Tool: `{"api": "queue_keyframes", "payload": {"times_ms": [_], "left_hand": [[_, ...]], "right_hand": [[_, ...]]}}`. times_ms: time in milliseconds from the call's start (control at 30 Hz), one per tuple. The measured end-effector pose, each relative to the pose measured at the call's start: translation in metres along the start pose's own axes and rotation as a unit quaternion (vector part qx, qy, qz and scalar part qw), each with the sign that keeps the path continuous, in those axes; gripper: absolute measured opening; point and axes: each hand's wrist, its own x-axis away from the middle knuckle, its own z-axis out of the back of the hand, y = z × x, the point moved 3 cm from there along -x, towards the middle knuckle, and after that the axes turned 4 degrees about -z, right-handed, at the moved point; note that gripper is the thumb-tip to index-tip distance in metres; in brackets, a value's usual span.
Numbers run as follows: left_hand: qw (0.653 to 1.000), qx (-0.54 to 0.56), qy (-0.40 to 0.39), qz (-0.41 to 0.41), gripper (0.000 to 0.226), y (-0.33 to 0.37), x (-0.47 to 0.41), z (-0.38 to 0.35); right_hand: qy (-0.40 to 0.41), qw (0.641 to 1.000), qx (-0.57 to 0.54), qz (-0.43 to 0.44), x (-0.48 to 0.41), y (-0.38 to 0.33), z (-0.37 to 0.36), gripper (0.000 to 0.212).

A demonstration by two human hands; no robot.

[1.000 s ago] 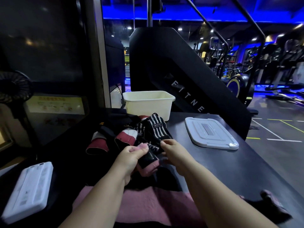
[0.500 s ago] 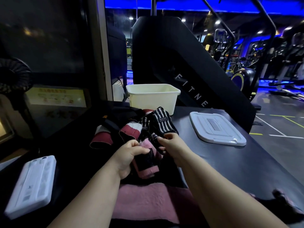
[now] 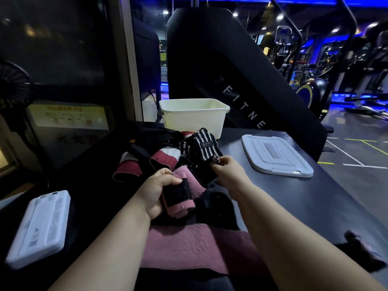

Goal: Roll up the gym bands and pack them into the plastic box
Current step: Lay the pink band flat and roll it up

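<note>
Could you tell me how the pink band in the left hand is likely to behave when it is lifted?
Probably floppy: the pink band folds softly where the left hand grips it. Likely light, since one hand holds it alone. It may unroll if released, as its loose part trails out beyond the grip.

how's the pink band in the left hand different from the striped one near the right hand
The pink band is pink with a black patch; the striped band is black and white with a SPORT label. The pink band looks rolled up; the striped band lies loose on the pile. The left hand grips the pink band; the right hand seems to pinch the striped band's near end. Neither is in the plastic box yet.
</note>
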Motion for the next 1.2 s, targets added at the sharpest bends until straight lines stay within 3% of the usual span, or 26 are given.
{"api": "queue_keyframes", "payload": {"times_ms": [100, 200, 300, 467, 600, 667, 767, 867, 1033, 1133, 1200], "left_hand": [[0.999, -0.050, -0.003, -0.014, 0.027, 0.002, -0.002, -0.005], [0.996, -0.087, -0.004, -0.029, 0.029, 0.003, -0.004, -0.010], [0.991, -0.127, 0.011, -0.043, 0.028, 0.003, -0.005, -0.013], [0.986, -0.160, -0.009, -0.037, 0.026, 0.006, -0.008, -0.024], [0.983, -0.179, -0.006, -0.032, 0.024, 0.003, -0.009, -0.022], [0.986, -0.162, 0.003, -0.028, 0.019, -0.001, -0.007, -0.017], [0.990, -0.135, 0.007, -0.028, 0.029, -0.003, -0.006, -0.014], [0.993, -0.109, -0.020, -0.036, 0.037, -0.002, -0.004, -0.013], [0.996, -0.066, -0.054, -0.031, 0.043, -0.002, -0.003, -0.007], [0.998, -0.022, -0.055, -0.026, 0.043, -0.003, -0.003, -0.005], [0.998, 0.003, -0.049, -0.032, 0.044, -0.003, -0.003, -0.004]], "right_hand": [[-0.038, 0.998, -0.049, -0.005, -0.001, 0.000, 0.008, 0.048], [-0.059, 0.995, -0.081, 0.000, 0.017, -0.009, 0.018, 0.021], [-0.024, 0.995, -0.098, 0.023, 0.019, -0.004, 0.032, 0.006], [-0.017, 0.996, -0.080, 0.043, 0.025, 0.000, 0.040, 0.021], [-0.059, 0.997, -0.050, 0.030, 0.030, 0.003, 0.033, 0.017], [-0.079, 0.996, -0.030, 0.030, 0.033, 0.006, 0.026, 0.032], [-0.086, 0.996, -0.029, 0.014, 0.032, 0.007, 0.015, 0.050], [-0.110, 0.990, -0.083, 0.010, 0.033, 0.002, 0.010, 0.029], [-0.078, 0.990, -0.117, -0.016, 0.031, 0.009, 0.010, 0.035], [-0.009, 1.000, -0.018, 0.021, 0.026, 0.006, 0.017, 0.052], [0.017, 0.995, 0.057, 0.085, 0.027, -0.005, 0.022, 0.052]]}}
